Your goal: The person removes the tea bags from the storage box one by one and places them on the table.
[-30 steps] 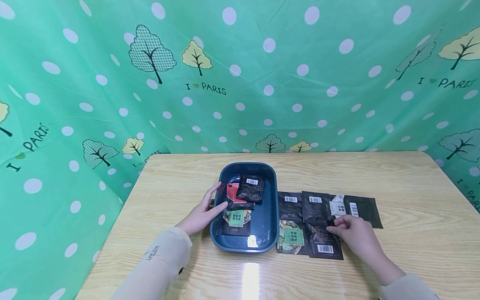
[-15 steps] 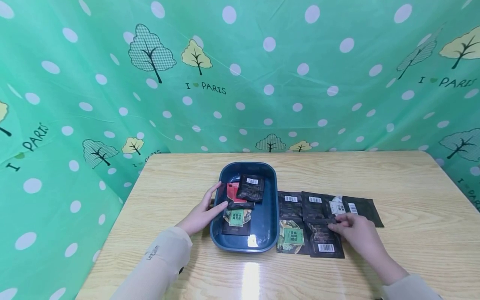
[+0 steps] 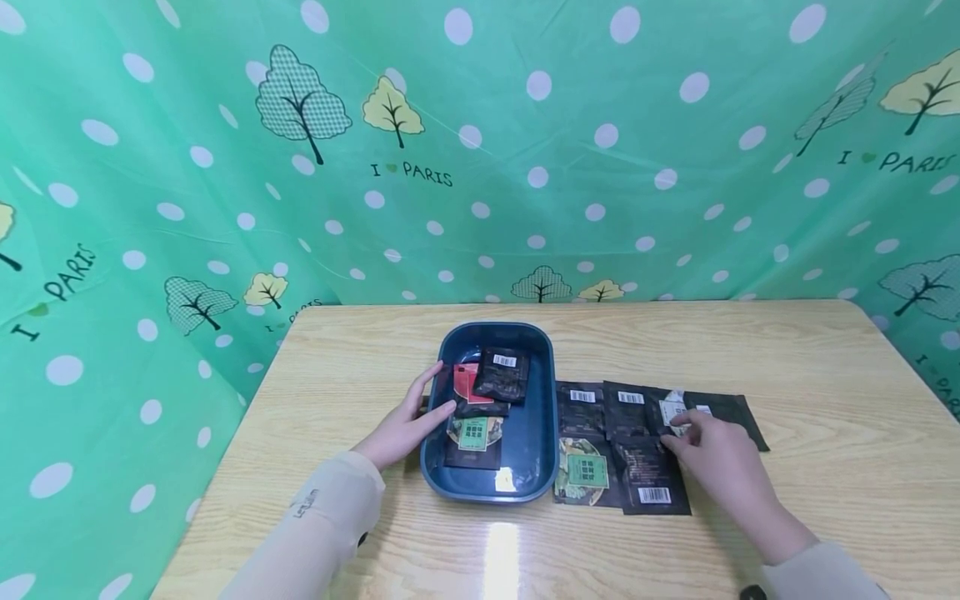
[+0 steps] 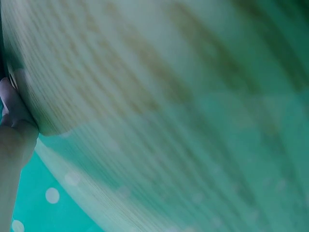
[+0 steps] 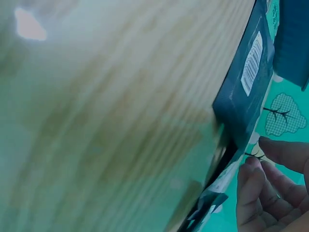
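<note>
In the head view my left hand (image 3: 405,432) rests at the left rim of a dark blue plastic tub (image 3: 554,417), thumb and index finger spread over the edge. Inside lie black sachets, one with a red label (image 3: 466,383), one with a green label (image 3: 474,434) and one showing a barcode (image 3: 502,375). My right hand (image 3: 716,457) is over the row of sachets, fingertips by the top right corner of a black barcode sachet (image 3: 651,475). In the right wrist view a gap shows between thumb and fingers (image 5: 251,186), with nothing visibly held.
Beside the tub lie flat sachets: a green-labelled one (image 3: 587,474), two barcode ones (image 3: 581,415) (image 3: 627,417), a white-labelled one (image 3: 670,405) and one at the far right (image 3: 738,417). A green dotted cloth (image 3: 487,167) hangs behind the wooden table (image 3: 360,333).
The lower barcode sachet has shifted slightly right. My right fingertips have moved slightly up, toward the white-labelled sachet, and spread apart. My left hand has stayed at the tub.
</note>
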### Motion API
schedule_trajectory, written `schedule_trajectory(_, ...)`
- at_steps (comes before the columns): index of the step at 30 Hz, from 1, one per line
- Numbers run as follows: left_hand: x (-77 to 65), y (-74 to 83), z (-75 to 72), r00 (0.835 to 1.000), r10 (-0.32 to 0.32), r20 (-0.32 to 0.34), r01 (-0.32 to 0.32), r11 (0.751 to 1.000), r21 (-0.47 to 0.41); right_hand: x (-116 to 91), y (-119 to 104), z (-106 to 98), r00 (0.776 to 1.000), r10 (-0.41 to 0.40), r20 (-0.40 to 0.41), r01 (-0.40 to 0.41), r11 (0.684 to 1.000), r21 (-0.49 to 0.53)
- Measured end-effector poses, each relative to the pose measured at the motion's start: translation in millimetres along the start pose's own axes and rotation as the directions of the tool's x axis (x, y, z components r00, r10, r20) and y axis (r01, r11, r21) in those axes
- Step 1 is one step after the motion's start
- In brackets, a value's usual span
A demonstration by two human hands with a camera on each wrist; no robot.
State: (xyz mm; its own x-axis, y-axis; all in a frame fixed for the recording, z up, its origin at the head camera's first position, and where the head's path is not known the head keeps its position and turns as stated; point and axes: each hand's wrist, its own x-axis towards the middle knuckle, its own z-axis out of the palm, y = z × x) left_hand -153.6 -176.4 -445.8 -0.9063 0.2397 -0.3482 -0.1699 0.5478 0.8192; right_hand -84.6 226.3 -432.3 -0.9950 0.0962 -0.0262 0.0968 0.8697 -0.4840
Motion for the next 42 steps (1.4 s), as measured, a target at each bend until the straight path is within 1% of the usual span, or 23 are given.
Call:
schedule_trajectory(5,-1.2,1.2,-0.5,1.0,-0.005,-0.003,0.005,1.0,-0.004,2.5,-11.2,-1.9,1.0,-0.002,0.008,0.002,1.0,-0.003)
schedule_trajectory(8,-1.5,2.0,-0.4,1.0,-0.006,-0.004,0.006,1.0,-0.003,4.0,-18.5,-2.1,1.0,-0.016,-0.007,0.016,1.0,0.004)
schedule_trajectory(13,-1.7,2.0,-0.1,1.0,-0.005,-0.004,0.005,1.0,-0.002,6.7,-32.3,-1.0,0.993,-0.096,-0.069,0.099,0.994,0.038)
schedule_trajectory(15,-1.6,1.5,-0.6,1.0,-0.005,-0.006,0.005,1.0,-0.002,8.4,-39.6,-0.2,0.99,-0.118,-0.074,0.123,0.991,0.055)
schedule_trajectory(20,-0.5,0.2,-0.8,1.0,-0.003,-0.012,0.003,1.0,0.007,13.2,-60.2,1.8,0.986,-0.154,-0.056,0.158,0.985,0.066)
schedule_trajectory(25,-0.3,0.0,1.0,1.0,0.004,-0.015,-0.004,1.0,0.005,17.2,-77.0,4.6,0.975,-0.215,-0.059,0.219,0.972,0.083)
schedule_trajectory(28,-1.1,-0.1,1.3,1.0,0.008,-0.017,-0.008,1.0,0.002,18.6,-85.7,5.6,0.969,-0.239,-0.058,0.243,0.966,0.089)
schedule_trajectory(36,-1.1,0.4,0.9,1.0,0.003,-0.015,-0.003,1.0,0.0,23.7,-105.2,10.1,0.957,-0.287,-0.048,0.289,0.956,0.049)
schedule_trajectory(39,-1.2,1.2,0.7,1.0,0.006,-0.011,-0.006,1.0,-0.001,27.5,-110.4,13.8,0.943,-0.331,-0.044,0.332,0.943,0.013)
schedule_trajectory(41,-1.2,1.3,0.7,1.0,0.004,-0.009,-0.004,1.0,-0.001,31.1,-113.0,17.8,0.923,-0.382,-0.043,0.382,0.924,-0.02)
schedule_trajectory(42,-1.3,1.1,0.8,1.0,0.003,-0.007,-0.003,1.0,0.0,33.1,-114.2,20.0,0.909,-0.415,-0.046,0.414,0.91,-0.041)
